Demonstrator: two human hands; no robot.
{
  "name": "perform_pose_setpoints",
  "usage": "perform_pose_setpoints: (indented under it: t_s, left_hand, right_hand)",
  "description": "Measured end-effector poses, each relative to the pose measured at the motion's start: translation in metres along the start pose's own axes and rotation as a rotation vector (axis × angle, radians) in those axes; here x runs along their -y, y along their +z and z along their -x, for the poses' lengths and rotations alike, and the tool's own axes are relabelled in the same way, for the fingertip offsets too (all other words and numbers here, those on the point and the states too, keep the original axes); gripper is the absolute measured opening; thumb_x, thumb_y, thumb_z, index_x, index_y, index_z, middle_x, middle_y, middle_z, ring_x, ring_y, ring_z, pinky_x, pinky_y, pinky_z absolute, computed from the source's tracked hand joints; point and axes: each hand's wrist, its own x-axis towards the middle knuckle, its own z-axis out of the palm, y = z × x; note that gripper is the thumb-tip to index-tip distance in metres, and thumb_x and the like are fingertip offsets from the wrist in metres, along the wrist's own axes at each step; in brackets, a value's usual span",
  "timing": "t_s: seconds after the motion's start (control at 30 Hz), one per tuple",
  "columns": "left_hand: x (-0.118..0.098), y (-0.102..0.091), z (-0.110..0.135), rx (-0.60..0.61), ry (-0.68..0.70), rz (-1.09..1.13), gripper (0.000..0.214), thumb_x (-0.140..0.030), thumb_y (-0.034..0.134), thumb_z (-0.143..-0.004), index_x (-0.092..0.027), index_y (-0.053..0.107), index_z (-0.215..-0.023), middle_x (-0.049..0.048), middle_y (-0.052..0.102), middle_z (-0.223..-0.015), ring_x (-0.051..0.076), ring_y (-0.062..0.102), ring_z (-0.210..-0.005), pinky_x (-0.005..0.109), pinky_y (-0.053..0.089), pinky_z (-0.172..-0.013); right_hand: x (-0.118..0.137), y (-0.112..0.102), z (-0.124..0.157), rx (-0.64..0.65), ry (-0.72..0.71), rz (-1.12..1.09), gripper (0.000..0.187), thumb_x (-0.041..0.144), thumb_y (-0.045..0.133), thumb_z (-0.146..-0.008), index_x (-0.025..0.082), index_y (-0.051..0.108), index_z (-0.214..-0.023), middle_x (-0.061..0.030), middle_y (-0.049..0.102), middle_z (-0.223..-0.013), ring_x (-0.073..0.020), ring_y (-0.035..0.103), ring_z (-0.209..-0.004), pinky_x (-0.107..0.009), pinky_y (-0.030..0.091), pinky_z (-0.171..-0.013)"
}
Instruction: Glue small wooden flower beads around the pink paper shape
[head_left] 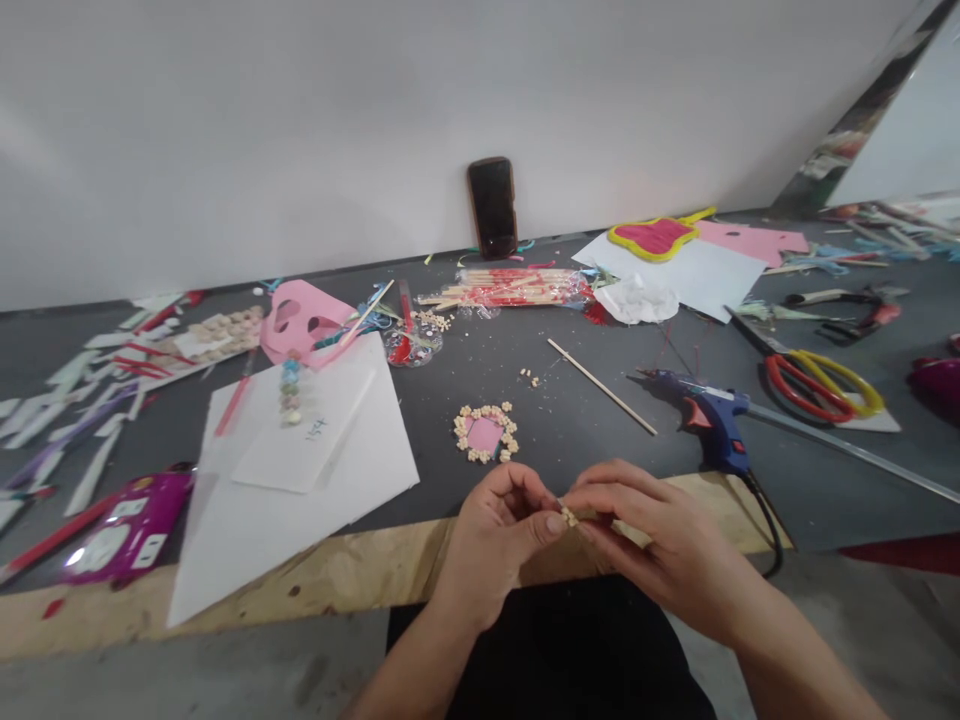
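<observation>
Lower centre of the frame: the left hand (pixel 495 535) and right hand (pixel 675 540) pinch a small cluster of pale beads (pixel 569 517) between their fingertips, each grip closed on it (the single beads are too small to count). Above them, on the dark bench (pixel 577 400), lies a pale-beaded ring (pixel 484 410) around a pink patch (pixel 484 435), with a blue hot glue gun (pixel 712 415) to the right.

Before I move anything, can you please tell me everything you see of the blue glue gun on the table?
The hot glue gun has a blue plastic body, an orange trigger and a narrow nozzle pointing left. It appears to lie on its side on the dark grey tabletop, right of the person's hands. Its black cord leaves the handle's lower end and drops over the plywood front edge. A long metal strip extends rightward from beside it; whether they touch is hard to tell.
</observation>
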Motion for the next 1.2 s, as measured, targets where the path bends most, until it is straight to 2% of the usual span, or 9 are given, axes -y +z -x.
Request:
perform_pose_setpoints:
  t_s: [0.23, 0.47, 0.67, 0.97, 1.13, 1.2]
  left_hand:
    - [0.0, 0.0, -0.001, -0.016, -0.053, 0.021, 0.034, -0.019, 0.085, -0.06, -0.017, 0.059, -0.082, -0.0018, 0.066, -0.073, 0.007, 0.058, -0.07, 0.018, 0.045, -0.068]
    - [0.004, -0.003, 0.001, -0.065, -0.032, -0.057, 0.037, -0.025, 0.082, -0.066, -0.018, 0.056, -0.092, -0.0007, 0.07, -0.078, 0.009, 0.063, -0.074, 0.021, 0.048, -0.073]
    - [0.002, -0.006, 0.001, -0.07, -0.042, -0.095, 0.04, -0.027, 0.082, -0.066, -0.018, 0.053, -0.092, -0.0023, 0.069, -0.072, 0.008, 0.062, -0.067, 0.02, 0.047, -0.067]
    - [0.001, -0.006, 0.001, -0.047, -0.057, -0.101, 0.039, -0.029, 0.081, -0.068, -0.018, 0.053, -0.093, -0.002, 0.068, -0.075, 0.008, 0.062, -0.07, 0.021, 0.046, -0.07]
    - [0.001, -0.005, 0.002, -0.046, -0.072, -0.051, 0.04, -0.027, 0.081, -0.068, -0.018, 0.052, -0.093, -0.0031, 0.067, -0.072, 0.007, 0.06, -0.067, 0.019, 0.045, -0.068]
    - [0.001, -0.004, 0.003, -0.044, -0.076, -0.037, 0.04, -0.028, 0.081, -0.068, -0.018, 0.052, -0.094, -0.0027, 0.066, -0.072, 0.007, 0.059, -0.066, 0.019, 0.045, -0.067]
  right_hand:
    - [-0.002, 0.003, 0.002, -0.038, -0.033, 0.098, 0.018, 0.016, 0.051, -0.089, 0.021, 0.063, -0.101, -0.0069, 0.065, -0.098, -0.0138, 0.064, -0.088, -0.024, 0.055, -0.076]
    - [-0.005, 0.01, 0.001, -0.087, -0.08, 0.23, 0.019, 0.015, 0.05, -0.088, 0.021, 0.064, -0.099, -0.0075, 0.067, -0.097, -0.0155, 0.066, -0.086, -0.027, 0.057, -0.075]
    - [-0.007, 0.017, 0.003, -0.089, -0.062, 0.183, 0.019, 0.014, 0.05, -0.088, 0.02, 0.063, -0.1, -0.0076, 0.065, -0.097, -0.0145, 0.065, -0.085, -0.025, 0.056, -0.072]
    - [-0.009, 0.017, 0.004, -0.071, -0.045, 0.158, 0.019, 0.013, 0.051, -0.088, 0.021, 0.063, -0.1, -0.0074, 0.065, -0.097, -0.0146, 0.064, -0.086, -0.025, 0.056, -0.075]
    - [-0.01, 0.02, 0.005, -0.054, -0.005, 0.081, 0.025, 0.018, 0.054, -0.088, 0.02, 0.058, -0.112, -0.0085, 0.064, -0.103, -0.0142, 0.064, -0.09, -0.024, 0.056, -0.075]
    - [-0.01, 0.02, 0.005, -0.059, -0.009, 0.049, 0.023, 0.018, 0.055, -0.088, 0.021, 0.059, -0.111, -0.0078, 0.064, -0.101, -0.0136, 0.064, -0.09, -0.023, 0.056, -0.076]
